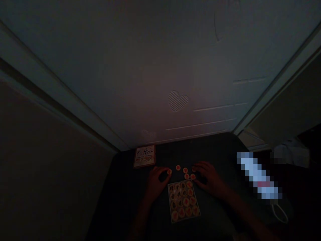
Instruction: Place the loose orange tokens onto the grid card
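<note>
My left hand (155, 182) pinches a small round xiangqi piece (169, 171) between thumb and forefinger. My right hand (207, 177) is curved over the table, thumb and fingers apart, beside a loose xiangqi piece (193, 176) with red marking. Whether its fingertips touch that piece is hard to see. More loose pieces lie between the hands, one of them a red-marked piece (178, 167) farther back. Just in front of them is a square, pale-edged box (171, 214) filled with rows of round pieces, some marked black and some red.
A square box lid or card (144, 156) with dark writing lies at the table's back left. The dark table (210, 147) meets a pale panel (140, 83) bearing an embossed heart. A blurred bright object (258, 175) with a cord loop (279, 214) lies right. Light is dim.
</note>
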`<act>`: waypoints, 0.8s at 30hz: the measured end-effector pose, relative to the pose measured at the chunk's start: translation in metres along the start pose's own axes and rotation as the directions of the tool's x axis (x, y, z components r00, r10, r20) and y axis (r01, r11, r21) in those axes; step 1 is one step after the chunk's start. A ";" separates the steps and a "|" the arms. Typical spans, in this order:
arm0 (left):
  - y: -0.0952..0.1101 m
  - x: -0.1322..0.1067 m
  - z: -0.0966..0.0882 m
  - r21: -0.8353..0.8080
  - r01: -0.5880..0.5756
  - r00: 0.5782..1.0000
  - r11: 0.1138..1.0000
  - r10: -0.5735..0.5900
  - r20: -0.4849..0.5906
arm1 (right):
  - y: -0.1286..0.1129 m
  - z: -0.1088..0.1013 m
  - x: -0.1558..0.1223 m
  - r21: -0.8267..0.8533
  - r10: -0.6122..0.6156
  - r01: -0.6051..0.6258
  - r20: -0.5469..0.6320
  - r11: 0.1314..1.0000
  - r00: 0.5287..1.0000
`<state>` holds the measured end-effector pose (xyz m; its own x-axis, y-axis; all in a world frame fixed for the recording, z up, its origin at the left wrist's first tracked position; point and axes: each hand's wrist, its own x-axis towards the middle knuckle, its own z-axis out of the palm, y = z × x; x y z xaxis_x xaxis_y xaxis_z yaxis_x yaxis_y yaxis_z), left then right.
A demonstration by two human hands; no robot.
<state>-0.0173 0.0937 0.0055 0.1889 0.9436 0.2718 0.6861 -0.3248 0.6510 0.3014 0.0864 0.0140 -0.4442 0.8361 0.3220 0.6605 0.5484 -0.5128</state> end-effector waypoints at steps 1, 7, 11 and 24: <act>0.000 0.000 0.000 -0.003 -0.002 1.000 1.000 0.002 0.004 | 0.001 0.003 0.001 -0.004 0.001 -0.001 -0.009 1.000 1.000; 0.000 0.002 -0.001 -0.012 -0.001 1.000 1.000 0.001 0.016 | 0.003 0.010 0.009 -0.014 0.010 -0.011 -0.042 1.000 0.999; 0.000 0.001 -0.001 -0.011 0.015 1.000 1.000 -0.015 0.007 | -0.001 0.003 0.017 -0.001 0.008 -0.008 -0.017 1.000 1.000; -0.001 -0.001 0.000 -0.018 0.052 0.999 0.998 -0.052 -0.015 | 0.020 -0.005 -0.013 0.023 0.082 -0.081 -0.057 0.996 0.995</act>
<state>-0.0179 0.0932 0.0047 0.1426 0.9582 0.2479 0.6819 -0.2767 0.6771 0.3227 0.0868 0.0037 -0.3528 0.8779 0.3237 0.6805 0.4781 -0.5552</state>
